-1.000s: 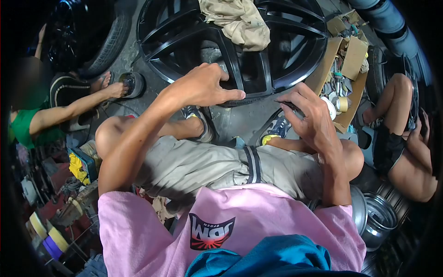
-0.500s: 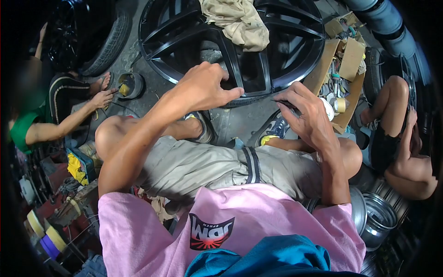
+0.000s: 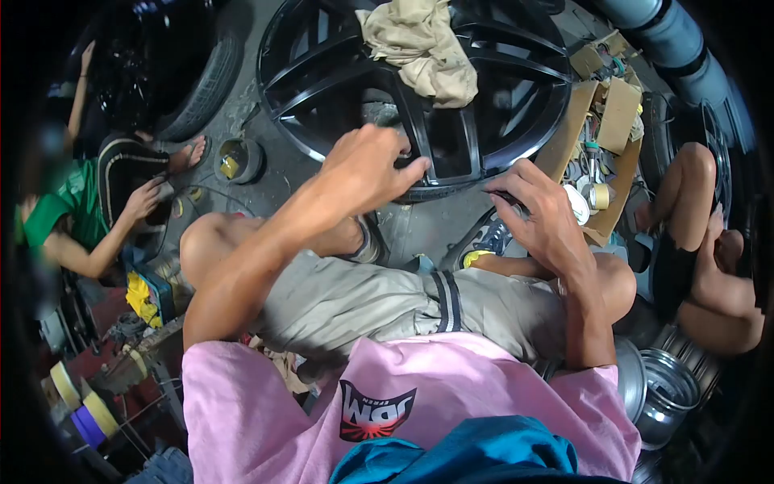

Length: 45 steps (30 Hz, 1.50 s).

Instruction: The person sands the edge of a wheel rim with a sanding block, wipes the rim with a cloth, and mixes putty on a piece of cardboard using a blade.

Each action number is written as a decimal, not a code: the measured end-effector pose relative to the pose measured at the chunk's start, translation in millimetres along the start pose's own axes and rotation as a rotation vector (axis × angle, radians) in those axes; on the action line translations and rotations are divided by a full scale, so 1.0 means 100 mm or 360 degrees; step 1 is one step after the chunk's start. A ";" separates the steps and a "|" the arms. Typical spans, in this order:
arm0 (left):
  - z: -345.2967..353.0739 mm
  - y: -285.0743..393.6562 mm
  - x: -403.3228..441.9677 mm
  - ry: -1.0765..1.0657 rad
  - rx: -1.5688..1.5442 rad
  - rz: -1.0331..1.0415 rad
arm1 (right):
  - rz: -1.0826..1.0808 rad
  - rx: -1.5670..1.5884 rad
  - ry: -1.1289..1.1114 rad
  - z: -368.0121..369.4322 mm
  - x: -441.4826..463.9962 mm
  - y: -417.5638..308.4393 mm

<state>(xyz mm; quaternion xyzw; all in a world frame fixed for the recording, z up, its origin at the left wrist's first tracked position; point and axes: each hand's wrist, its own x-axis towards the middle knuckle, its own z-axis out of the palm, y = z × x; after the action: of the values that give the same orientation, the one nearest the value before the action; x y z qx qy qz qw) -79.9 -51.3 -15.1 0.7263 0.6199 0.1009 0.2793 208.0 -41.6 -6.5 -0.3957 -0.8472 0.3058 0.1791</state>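
A black multi-spoke wheel rim (image 3: 339, 98) lies in front of me, with a crumpled beige cloth (image 3: 439, 71) on its spokes. My left hand (image 3: 364, 168) is over the rim's near left edge, thumb stretched out and apart from the bent fingers. I see nothing in it, though its fingertips are partly hidden. Off the rim's near right edge, my right hand (image 3: 538, 206) has its fingers bent toward the thumb. They pinch a small, thin dark piece (image 3: 506, 196), too small to name.
A cardboard box (image 3: 614, 121) of tools and tape rolls stands right of the rim. To the left are a small pot (image 3: 240, 161), a tire (image 3: 205, 81) and a person in a green shirt (image 3: 76, 202). Another person's leg (image 3: 689, 194) and metal cans (image 3: 669, 391) are at right.
The view has shifted slightly, so most things appear lower and to the right. The left co-worker's hand has drawn back from the pot. My hands keep nearly the same pose.
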 end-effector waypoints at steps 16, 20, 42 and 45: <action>-0.08 0.34 -0.24 -0.0373 0.0537 0.0229 | -0.0081 0.0053 0.0158 -0.07 -0.09 0.14; -0.27 0.39 -0.02 -0.0410 0.0352 0.0138 | 0.0042 0.0005 0.0239 -0.19 -0.15 0.25; 0.24 0.83 0.80 -0.0333 -0.0505 0.0236 | 0.0433 0.0042 -0.0169 -0.16 -0.45 0.57; 0.27 0.94 0.87 -0.0360 -0.0457 0.0128 | 0.0405 0.0040 -0.0131 -0.17 -0.50 0.61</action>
<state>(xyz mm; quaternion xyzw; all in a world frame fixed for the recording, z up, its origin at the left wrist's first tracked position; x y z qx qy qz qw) 31.0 16.8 -5.0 0.7098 0.5343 0.1173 0.4438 283.1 -43.5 -36.9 -0.4847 -0.7930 0.3525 0.1090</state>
